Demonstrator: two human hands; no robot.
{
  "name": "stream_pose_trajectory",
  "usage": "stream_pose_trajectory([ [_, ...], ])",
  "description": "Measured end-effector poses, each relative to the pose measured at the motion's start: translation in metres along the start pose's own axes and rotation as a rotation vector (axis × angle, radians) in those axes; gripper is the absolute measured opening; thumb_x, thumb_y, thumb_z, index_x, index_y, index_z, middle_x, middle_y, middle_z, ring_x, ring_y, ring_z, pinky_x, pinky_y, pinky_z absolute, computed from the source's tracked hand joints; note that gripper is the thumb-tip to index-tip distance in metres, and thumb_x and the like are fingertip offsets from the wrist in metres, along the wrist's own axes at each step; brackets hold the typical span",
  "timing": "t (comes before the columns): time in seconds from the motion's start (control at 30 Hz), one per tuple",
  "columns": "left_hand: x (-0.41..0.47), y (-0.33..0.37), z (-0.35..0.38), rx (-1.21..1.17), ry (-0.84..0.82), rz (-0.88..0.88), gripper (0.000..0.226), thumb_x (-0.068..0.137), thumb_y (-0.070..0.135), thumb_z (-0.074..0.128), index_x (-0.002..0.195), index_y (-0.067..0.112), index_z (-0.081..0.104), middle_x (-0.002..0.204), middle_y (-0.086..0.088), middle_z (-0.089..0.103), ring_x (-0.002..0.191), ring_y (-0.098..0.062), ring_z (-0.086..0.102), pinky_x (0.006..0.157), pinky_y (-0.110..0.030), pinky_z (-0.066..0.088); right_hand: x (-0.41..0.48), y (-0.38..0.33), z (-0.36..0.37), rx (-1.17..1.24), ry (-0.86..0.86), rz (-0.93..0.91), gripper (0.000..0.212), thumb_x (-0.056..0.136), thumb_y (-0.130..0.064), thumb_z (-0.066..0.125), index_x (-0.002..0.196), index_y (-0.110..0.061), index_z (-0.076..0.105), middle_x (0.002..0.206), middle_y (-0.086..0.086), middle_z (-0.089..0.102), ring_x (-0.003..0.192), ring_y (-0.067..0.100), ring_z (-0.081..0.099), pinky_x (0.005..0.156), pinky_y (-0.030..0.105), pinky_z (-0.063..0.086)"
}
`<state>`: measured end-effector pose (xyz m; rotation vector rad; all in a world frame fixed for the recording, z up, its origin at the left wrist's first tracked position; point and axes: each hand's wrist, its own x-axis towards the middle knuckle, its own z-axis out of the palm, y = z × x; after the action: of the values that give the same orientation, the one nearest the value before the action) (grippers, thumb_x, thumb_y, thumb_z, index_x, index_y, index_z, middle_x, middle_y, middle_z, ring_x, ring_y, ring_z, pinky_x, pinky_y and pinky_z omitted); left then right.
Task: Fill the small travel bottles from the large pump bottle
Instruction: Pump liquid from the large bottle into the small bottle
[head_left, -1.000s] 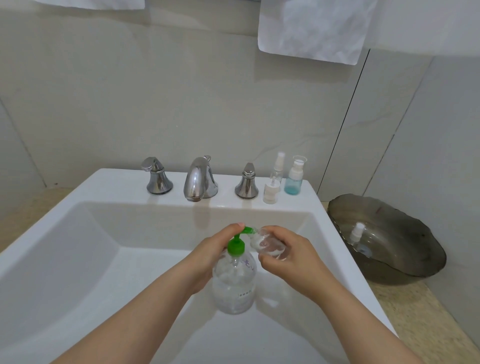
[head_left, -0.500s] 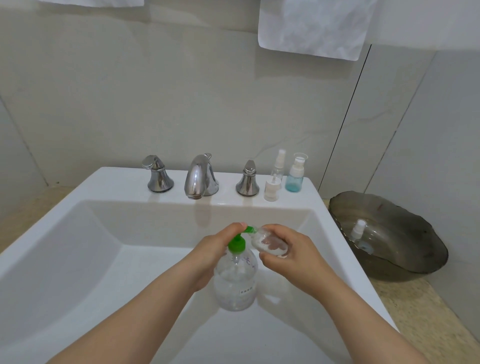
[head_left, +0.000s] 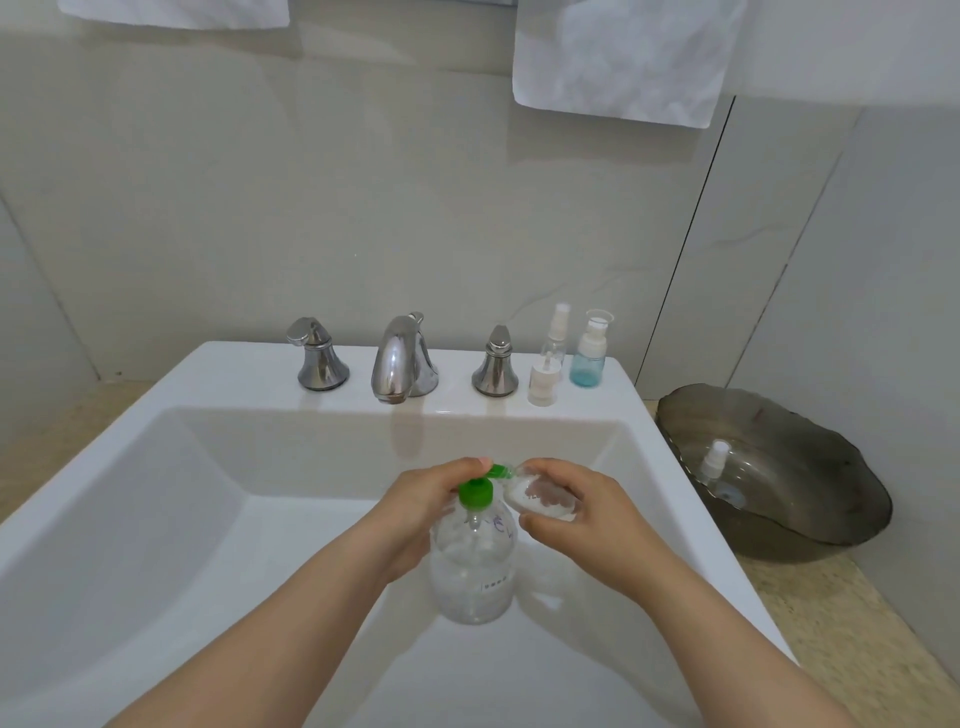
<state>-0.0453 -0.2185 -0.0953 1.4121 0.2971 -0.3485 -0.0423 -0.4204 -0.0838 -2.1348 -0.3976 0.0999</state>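
A large clear pump bottle (head_left: 471, 571) with a green pump head (head_left: 475, 491) stands in the white sink (head_left: 156, 519). My left hand (head_left: 415, 512) wraps round its neck, with a finger lying on top of the pump. My right hand (head_left: 576, 512) holds a small clear travel bottle (head_left: 540, 496) tilted, its mouth at the green spout. White liquid lies inside the small bottle.
On the sink's back ledge stand a chrome faucet (head_left: 402, 358), two chrome handles, a clear spray bottle (head_left: 555, 338), a small white-capped bottle (head_left: 543, 384) and a blue pump bottle (head_left: 588, 353). A dark bowl (head_left: 810, 499) on the right counter holds another spray bottle (head_left: 714, 467). Towels hang above.
The pump head has sunk lower under my left finger. Both hands and bottles stay in place; the view shifted slightly.
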Motion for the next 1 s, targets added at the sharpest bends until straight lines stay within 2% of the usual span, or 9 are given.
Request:
stream_pose_trajectory([
  [0.13, -0.004, 0.002, 0.0, 0.013, -0.002, 0.004, 0.037, 0.09, 0.039, 0.069, 0.114, 0.011, 0.076, 0.116, -0.013, 0.075, 0.108, -0.029, 0.072, 0.086, -0.034, 0.056, 0.0, -0.002, 0.001, 0.002, 0.006, -0.01, 0.044, 0.079, -0.024, 0.073, 0.12, -0.035, 0.062, 0.116, -0.018, 0.064, 0.106, -0.012, 0.057, 0.082, 0.009, 0.045],
  [0.23, -0.006, 0.006, 0.003, 0.039, -0.008, 0.002, 0.036, 0.092, 0.042, 0.066, 0.112, 0.013, 0.075, 0.11, -0.011, 0.077, 0.092, -0.022, 0.075, 0.075, -0.03, 0.057, 0.0, -0.005, -0.001, 0.015, 0.022, -0.026, 0.041, 0.08, -0.022, 0.073, 0.117, -0.036, 0.063, 0.114, -0.017, 0.065, 0.105, -0.011, 0.058, 0.079, 0.006, 0.044],
  [0.27, -0.006, 0.006, 0.003, 0.049, 0.0, 0.007, 0.038, 0.092, 0.045, 0.065, 0.113, 0.014, 0.075, 0.111, -0.01, 0.077, 0.093, -0.021, 0.075, 0.076, -0.03, 0.057, 0.0, -0.006, -0.001, 0.025, 0.032, -0.031, 0.04, 0.081, -0.021, 0.073, 0.115, -0.038, 0.062, 0.114, -0.017, 0.065, 0.105, -0.012, 0.057, 0.078, 0.005, 0.044],
  [0.4, -0.002, 0.002, 0.004, 0.094, 0.006, 0.026, 0.054, 0.084, 0.062, 0.067, 0.116, 0.02, 0.075, 0.111, -0.006, 0.077, 0.105, -0.024, 0.073, 0.106, -0.043, 0.051, 0.0, -0.01, -0.002, 0.01, 0.064, -0.065, 0.043, 0.081, -0.018, 0.073, 0.104, -0.051, 0.057, 0.109, -0.02, 0.064, 0.103, -0.013, 0.056, 0.082, 0.004, 0.042],
  [0.57, 0.003, 0.0, 0.003, 0.104, 0.007, 0.028, 0.086, 0.048, 0.076, 0.071, 0.116, 0.022, 0.075, 0.11, -0.003, 0.078, 0.106, -0.023, 0.072, 0.109, -0.043, 0.048, 0.001, -0.009, -0.002, 0.013, 0.054, -0.057, 0.042, 0.081, -0.019, 0.073, 0.107, -0.048, 0.059, 0.109, -0.016, 0.064, 0.103, -0.011, 0.056, 0.085, 0.007, 0.043],
  [0.67, 0.004, -0.001, 0.003, 0.095, 0.006, 0.015, 0.085, 0.048, 0.074, 0.073, 0.116, 0.023, 0.075, 0.112, -0.004, 0.077, 0.107, -0.024, 0.072, 0.109, -0.045, 0.048, 0.001, -0.009, -0.002, 0.008, 0.048, -0.056, 0.041, 0.081, -0.018, 0.073, 0.115, -0.038, 0.062, 0.11, -0.018, 0.064, 0.102, -0.011, 0.057, 0.084, 0.005, 0.041],
  [0.77, 0.003, 0.0, 0.004, 0.101, 0.023, 0.015, 0.081, 0.048, 0.072, 0.074, 0.114, 0.025, 0.076, 0.114, -0.004, 0.076, 0.109, -0.025, 0.071, 0.109, -0.046, 0.048, 0.0, -0.01, -0.002, 0.022, 0.044, -0.057, 0.039, 0.081, -0.017, 0.073, 0.11, -0.041, 0.061, 0.112, -0.019, 0.064, 0.101, -0.012, 0.057, 0.081, 0.004, 0.042],
  [0.87, 0.003, 0.0, 0.002, 0.091, 0.056, 0.004, 0.081, 0.049, 0.07, 0.077, 0.114, 0.022, 0.076, 0.117, -0.006, 0.075, 0.112, -0.027, 0.069, 0.109, -0.047, 0.048, -0.001, -0.012, -0.002, 0.007, 0.042, -0.068, 0.039, 0.08, -0.017, 0.073, 0.103, -0.046, 0.061, 0.108, -0.019, 0.066, 0.101, -0.009, 0.058, 0.084, 0.01, 0.044],
  [1.0, -0.001, 0.002, 0.003, 0.064, 0.048, -0.017, 0.066, 0.06, 0.058, 0.081, 0.112, 0.017, 0.077, 0.118, -0.012, 0.074, 0.113, -0.031, 0.069, 0.106, -0.045, 0.051, -0.001, -0.01, -0.002, 0.006, 0.015, -0.061, 0.035, 0.079, -0.015, 0.072, 0.104, -0.038, 0.066, 0.105, -0.017, 0.068, 0.102, -0.005, 0.059, 0.088, 0.018, 0.047],
])
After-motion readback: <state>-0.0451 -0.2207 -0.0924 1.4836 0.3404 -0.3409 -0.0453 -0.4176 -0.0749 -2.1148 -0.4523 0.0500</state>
